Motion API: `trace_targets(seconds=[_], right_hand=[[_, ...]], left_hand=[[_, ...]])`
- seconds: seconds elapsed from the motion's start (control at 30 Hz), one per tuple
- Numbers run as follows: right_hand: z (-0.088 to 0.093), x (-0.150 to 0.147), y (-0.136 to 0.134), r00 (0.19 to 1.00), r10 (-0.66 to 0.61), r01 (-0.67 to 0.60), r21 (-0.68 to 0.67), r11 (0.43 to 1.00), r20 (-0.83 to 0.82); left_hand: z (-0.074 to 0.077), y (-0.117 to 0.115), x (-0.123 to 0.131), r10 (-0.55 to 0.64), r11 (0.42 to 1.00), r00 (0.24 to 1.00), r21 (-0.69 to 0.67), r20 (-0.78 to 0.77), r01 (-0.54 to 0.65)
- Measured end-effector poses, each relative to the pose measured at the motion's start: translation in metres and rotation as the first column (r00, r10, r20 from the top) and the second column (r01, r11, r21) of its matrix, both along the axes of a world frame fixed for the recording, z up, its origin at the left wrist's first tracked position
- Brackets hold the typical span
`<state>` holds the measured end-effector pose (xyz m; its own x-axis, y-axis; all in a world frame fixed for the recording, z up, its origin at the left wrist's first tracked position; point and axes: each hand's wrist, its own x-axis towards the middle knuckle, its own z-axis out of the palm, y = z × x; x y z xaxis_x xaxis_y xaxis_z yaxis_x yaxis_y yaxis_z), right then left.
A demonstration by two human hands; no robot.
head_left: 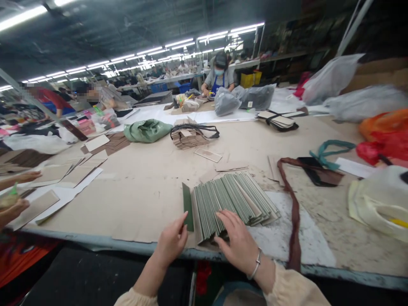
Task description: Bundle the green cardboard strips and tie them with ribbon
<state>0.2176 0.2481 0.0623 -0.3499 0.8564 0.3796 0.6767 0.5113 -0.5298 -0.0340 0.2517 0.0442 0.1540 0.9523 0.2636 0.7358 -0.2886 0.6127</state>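
A fanned stack of green-edged card pieces lies near the table's front edge. My left hand pinches the bottom of a single dark green strip at the left end of the fan. My right hand, with a bracelet on its wrist, rests flat on the near edges of the stack, fingers spread.
A brown cloth strap trails to the right of the stack. A bundle of tan cards, a green bag and grey bags lie farther back. Another person's hands work at the far left. A white bag sits at right.
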Motion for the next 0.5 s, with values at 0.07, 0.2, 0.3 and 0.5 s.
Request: trace_targets(seconds=[0.07, 0.2, 0.3, 0.5], right_hand=[[0.001, 0.013, -0.002, 1.000, -0.001, 0.002, 0.027, 1.000, -0.029], [-0.002, 0.051, -0.005, 0.996, -0.075, 0.079, 0.077, 0.994, -0.045], [-0.012, 0.084, -0.005, 0.984, -0.171, 0.175, 0.103, 0.979, -0.047], [-0.025, 0.129, -0.008, 0.931, -0.346, 0.356, 0.082, 0.931, -0.114]], left_hand=[[0.011, 0.003, -0.006, 0.116, 0.993, 0.993, 0.022, -0.032, -0.116], [0.044, 0.020, -0.024, 0.379, 0.925, 0.925, -0.025, 0.030, -0.378], [0.068, 0.047, -0.040, 0.481, 0.875, 0.876, 0.069, -0.013, -0.480], [0.094, 0.122, -0.050, 0.495, 0.831, 0.847, 0.392, -0.194, -0.395]])
